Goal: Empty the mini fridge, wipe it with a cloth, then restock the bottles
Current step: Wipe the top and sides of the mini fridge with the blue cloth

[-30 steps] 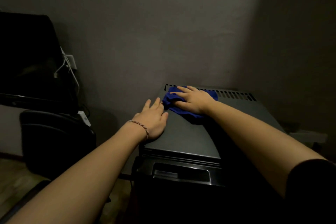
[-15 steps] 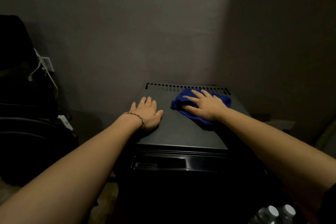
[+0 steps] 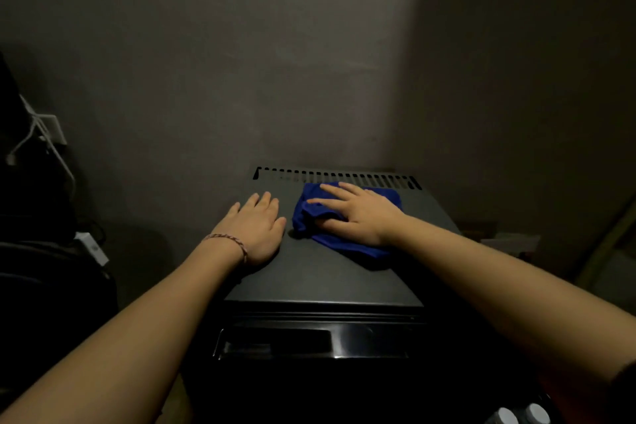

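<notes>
While our right hand (image 3: 361,213) presses flat, fingers spread, on the blue cloth (image 3: 347,237) atop the mini fridge (image 3: 320,282), our open left hand (image 3: 256,227) braces beside it. We judge the cloth soft, light, easily bunched; palm pressure should suffice.

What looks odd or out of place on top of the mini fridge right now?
Nothing stands out. The blue cloth lies bunched under the right hand on the mini fridge; no spill or damage shows.
</notes>
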